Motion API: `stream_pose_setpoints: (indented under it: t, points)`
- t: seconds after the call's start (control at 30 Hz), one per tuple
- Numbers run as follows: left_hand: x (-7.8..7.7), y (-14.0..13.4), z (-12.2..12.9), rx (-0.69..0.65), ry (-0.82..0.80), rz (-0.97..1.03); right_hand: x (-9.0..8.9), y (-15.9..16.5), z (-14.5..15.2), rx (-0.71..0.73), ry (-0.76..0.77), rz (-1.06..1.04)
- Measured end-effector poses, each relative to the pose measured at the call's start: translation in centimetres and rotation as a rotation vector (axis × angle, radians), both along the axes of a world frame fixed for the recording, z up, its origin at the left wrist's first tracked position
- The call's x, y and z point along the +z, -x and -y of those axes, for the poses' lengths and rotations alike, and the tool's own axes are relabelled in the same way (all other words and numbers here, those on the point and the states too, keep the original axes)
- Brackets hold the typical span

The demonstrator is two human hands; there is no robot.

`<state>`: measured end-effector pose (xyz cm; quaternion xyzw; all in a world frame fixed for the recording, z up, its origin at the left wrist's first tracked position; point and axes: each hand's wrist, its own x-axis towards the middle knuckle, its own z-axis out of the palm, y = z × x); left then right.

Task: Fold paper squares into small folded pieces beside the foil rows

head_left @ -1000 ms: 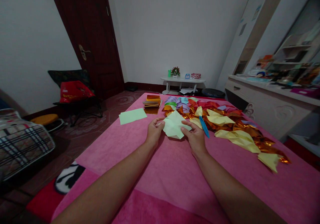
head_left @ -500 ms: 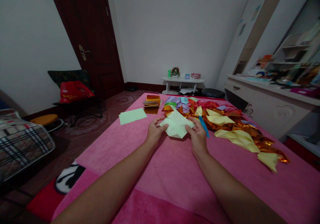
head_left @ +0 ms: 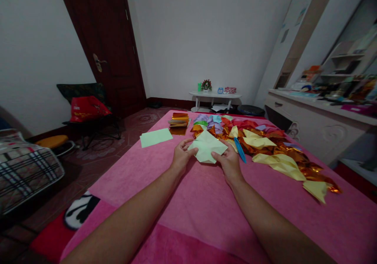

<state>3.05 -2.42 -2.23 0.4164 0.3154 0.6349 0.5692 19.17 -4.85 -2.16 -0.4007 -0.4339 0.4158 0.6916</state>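
Note:
A pale green sheet of folded paper (head_left: 206, 145) is held just above the pink cloth, one pointed corner facing away from me. My left hand (head_left: 183, 154) pinches its left corner, thumb on top and fingers beneath. On the other side my right hand (head_left: 228, 160) grips the right part, its thumb pressed on the paper's upper face. Behind the right hand lies a narrow blue object (head_left: 240, 150), whose kind I cannot make out. Flat pale green paper sheets (head_left: 156, 138) rest to the left of my hands.
A stack of gold foil sheets (head_left: 178, 122) sits at the back of the pink-covered table (head_left: 194, 201). Folded yellow papers (head_left: 279, 165) and crumpled orange foil pieces (head_left: 312, 169) spread along the right. Purple folded pieces (head_left: 216, 127) lie behind. A dresser (head_left: 318, 118) stands at right.
My right thumb has slid left across the paper, and the right hand has shifted slightly inward. My left hand keeps its hold in nearly the same place.

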Motion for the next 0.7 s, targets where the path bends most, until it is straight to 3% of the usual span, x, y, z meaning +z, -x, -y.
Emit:
stream_pose_setpoints:
  t: [0.23,0.53,0.7]
  points:
    - [0.1,0.0,-0.1,-0.004,0.030,-0.015,0.3,0.1,0.5,0.117,0.021,0.050]
    - [-0.1,-0.1,-0.1,0.040,0.015,-0.062,0.2,-0.1,0.6,0.132,0.045,0.024]
    - [1.0,0.7,-1.9,-0.059,0.003,-0.169,0.4,-0.1,0.7,0.190,0.120,0.075]
